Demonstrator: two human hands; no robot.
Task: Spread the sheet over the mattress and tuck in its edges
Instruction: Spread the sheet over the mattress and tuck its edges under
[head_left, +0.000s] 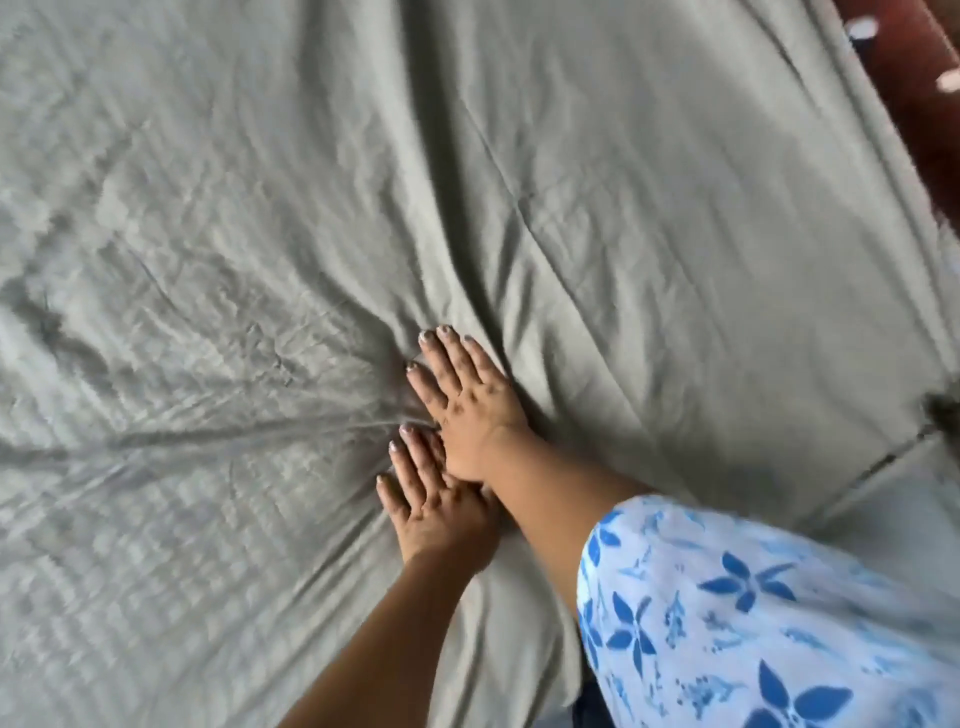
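Sheet (623, 208): grey, spread out flat, creased. Both hands lie flat on the sheet with fingers straight, pressing down and gripping nothing. Right hand (467, 400) partly overlaps left hand (431, 512). Creases in the sheet fan out from the fingertips. Blue floral sleeve (753, 613) covers the right arm.

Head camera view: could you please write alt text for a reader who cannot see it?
Two bare hands press flat on a wrinkled grey-green sheet, the right hand just beyond the left hand and touching it; creases fan out from them. The right arm wears a white sleeve with blue flowers.
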